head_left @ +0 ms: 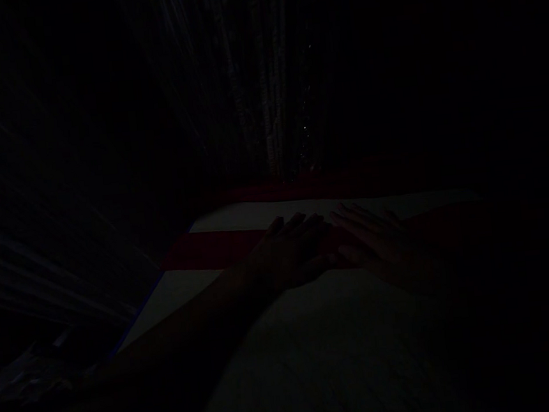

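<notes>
In very dim light, a broad pale fabric [324, 330] with red bands spreads out in front of me. My left hand [291, 252] lies on it palm down, fingers stretched out across a red band [215, 249]. Close beside it on the right, my right hand [378, 238] also rests flat, fingers extended and pointing up and to the left. Neither hand grasps anything. The thumbs come near each other over the edge between red and pale cloth. Darkness hides most of my right forearm.
A blue edge [140, 314] borders the fabric on the left. Beyond it hang greyish folds that look like a curtain [59, 270]. Dark vertical strands [268, 104] with small glints rise behind the far red band. At lower left lies a crumpled greyish thing [24, 375], too dark to name.
</notes>
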{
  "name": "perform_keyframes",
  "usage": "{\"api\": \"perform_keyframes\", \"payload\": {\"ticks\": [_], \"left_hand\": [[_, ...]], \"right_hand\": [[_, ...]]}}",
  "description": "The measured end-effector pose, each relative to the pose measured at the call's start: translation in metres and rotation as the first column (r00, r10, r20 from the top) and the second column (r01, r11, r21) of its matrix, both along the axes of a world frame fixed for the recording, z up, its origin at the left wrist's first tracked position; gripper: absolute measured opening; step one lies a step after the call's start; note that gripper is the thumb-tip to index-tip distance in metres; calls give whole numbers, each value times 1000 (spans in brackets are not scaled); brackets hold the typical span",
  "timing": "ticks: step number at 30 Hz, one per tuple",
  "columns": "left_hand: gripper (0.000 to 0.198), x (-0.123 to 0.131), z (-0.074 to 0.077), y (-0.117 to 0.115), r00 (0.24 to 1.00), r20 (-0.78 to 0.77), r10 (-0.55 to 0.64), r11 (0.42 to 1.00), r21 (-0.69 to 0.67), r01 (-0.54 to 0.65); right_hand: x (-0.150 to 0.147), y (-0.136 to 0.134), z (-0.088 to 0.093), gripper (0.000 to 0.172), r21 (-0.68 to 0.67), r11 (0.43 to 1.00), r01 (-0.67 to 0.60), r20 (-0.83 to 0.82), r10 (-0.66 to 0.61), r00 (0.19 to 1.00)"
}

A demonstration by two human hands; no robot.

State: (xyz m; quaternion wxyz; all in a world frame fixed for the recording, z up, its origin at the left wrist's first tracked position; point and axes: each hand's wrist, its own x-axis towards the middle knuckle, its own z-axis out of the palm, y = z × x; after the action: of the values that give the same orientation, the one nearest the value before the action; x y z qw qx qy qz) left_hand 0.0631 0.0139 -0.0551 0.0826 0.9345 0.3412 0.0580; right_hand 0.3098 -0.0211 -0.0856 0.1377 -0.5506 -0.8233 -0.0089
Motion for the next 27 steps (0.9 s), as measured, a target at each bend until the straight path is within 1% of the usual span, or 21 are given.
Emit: {"api": "perform_keyframes", "payload": {"ticks": [3,7,11,18,27], "left_hand": [[81,0,2,0,1000,-4,9,1000,-13,-9],[79,1,5,-2,1000,-20,8,1000,-27,-8],[74,0,6,-2,1000,-27,16,1000,-6,-16],[72,0,2,0,1000,-12,6,1000,20,-6],[73,0,2,0,1000,2,11,1000,16,-11]], "right_hand": [[1,1,0,73,-67,998,-11,24,13,1000],[2,2,-1,75,-63,998,-5,0,5,1000],[3,3,0,75,-104,995,5,1,-5,1000],[-2,-1,3,76,-123,992,8,8,-7,1000],[-1,-1,7,71,-79,997,17,32,-15,999]]}}
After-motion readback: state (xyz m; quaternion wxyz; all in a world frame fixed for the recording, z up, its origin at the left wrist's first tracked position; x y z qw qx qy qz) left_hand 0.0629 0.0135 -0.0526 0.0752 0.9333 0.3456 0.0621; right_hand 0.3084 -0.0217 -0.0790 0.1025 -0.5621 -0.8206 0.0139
